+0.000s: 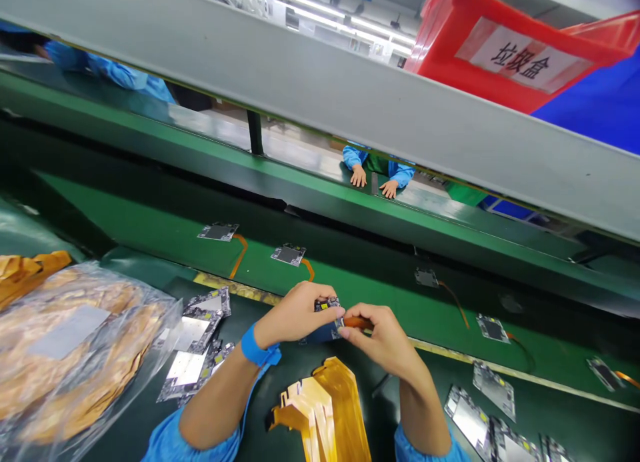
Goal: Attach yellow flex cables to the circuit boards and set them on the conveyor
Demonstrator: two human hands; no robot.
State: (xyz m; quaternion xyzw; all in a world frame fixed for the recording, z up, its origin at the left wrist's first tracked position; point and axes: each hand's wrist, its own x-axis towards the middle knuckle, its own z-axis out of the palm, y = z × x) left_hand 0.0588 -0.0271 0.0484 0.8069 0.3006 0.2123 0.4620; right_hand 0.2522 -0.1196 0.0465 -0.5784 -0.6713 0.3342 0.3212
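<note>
My left hand [295,312] is closed around a small circuit board [327,307], held just above the dark mat. A blue wrist strap [256,349] circles that wrist. My right hand [383,339] pinches an orange flex cable [359,322] against the board's edge. Both hands meet in the middle of the view. Below them lies a pile of orange flex cables [325,409]. A stack of bare boards [197,345] sits to the left of my left forearm.
A green conveyor belt [150,215] carries boards with cables [289,254] attached. A plastic bag of flex cables [70,349] lies at left. More boards [493,389] lie at right. Another person's hands [373,180] rest across the line. A red bin [500,42] sits overhead.
</note>
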